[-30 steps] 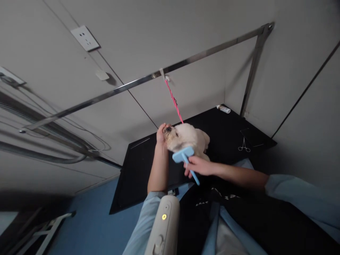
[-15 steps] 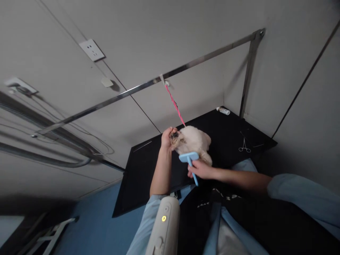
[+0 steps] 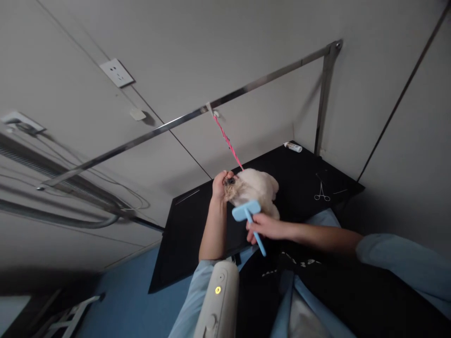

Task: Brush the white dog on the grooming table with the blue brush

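Note:
A small white dog (image 3: 259, 188) is on the black table (image 3: 197, 220), its darker muzzle facing left. My left hand (image 3: 220, 184) is closed around the front of the muzzle, fingertips along its top. In my right hand (image 3: 266, 226) is a light blue slicker brush (image 3: 247, 211), held by its handle. The brush head's flat back faces me and lies in front of the dog's lower face and chest; I cannot tell whether its bristles touch the fur. A pink cord (image 3: 229, 144) runs up from the dog's neck to the metal bar (image 3: 183, 119).
On the table's right part lie scissors-like clamps (image 3: 321, 193) and a white bottle (image 3: 293, 147). A thin rod (image 3: 187, 197) lies near the left back edge. The metal bar crosses over the table, joined to an upright post (image 3: 323, 103). A grey device (image 3: 218, 300) fills the near foreground.
The brush has tilted and shifted slightly left and down from the dog's face, showing more of its muzzle fur. My left hand keeps its hold. The whole view has shifted slightly.

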Available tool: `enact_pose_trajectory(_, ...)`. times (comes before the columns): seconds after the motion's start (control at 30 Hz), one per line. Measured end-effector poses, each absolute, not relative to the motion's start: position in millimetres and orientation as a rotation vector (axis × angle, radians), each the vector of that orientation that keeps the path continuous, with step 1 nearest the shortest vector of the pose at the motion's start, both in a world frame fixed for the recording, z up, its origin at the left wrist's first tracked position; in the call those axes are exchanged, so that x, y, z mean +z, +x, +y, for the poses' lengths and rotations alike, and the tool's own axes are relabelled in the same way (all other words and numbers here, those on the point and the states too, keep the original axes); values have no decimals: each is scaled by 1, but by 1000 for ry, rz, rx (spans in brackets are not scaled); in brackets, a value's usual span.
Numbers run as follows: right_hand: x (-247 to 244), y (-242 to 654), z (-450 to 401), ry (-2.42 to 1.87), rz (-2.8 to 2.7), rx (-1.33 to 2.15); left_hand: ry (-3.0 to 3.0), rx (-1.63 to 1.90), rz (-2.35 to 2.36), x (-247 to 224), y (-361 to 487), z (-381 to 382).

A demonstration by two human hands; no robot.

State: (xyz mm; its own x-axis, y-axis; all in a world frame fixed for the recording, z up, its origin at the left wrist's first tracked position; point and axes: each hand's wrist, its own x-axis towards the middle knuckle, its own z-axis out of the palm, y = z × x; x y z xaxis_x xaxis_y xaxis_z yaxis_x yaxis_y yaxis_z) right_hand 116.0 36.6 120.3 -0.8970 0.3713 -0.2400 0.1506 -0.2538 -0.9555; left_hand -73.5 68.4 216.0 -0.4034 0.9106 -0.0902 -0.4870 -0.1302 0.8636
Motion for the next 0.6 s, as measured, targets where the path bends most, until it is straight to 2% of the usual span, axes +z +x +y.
enact_pose_trajectory(0.1, 121, 120, 40, -720, -1774, 2128, 454, 1783, 1051, 224, -75, 71)
enact_pose_trajectory(0.2, 116, 127, 35, -847, -1949, 2312, 387, 1714, 1078, 229, -81, 70)
enact_pose_trajectory(0.3, 125, 130, 37, -631, -1973, 2455, 413, 1689, 1074, 230, -89, 69)
enact_pose_trajectory(0.4, 132, 125, 48, -578, -1850, 2264, 449, 1707, 1079, 227, -94, 69)
enact_pose_trajectory(0.47, 122, 121, 47, -720, -1905, 2190, 446, 1724, 1092, 226, -96, 70)
enact_pose_trajectory(0.6, 93, 124, 30, -869, -2145, 2328, 413, 1721, 1110, 226, -99, 69)
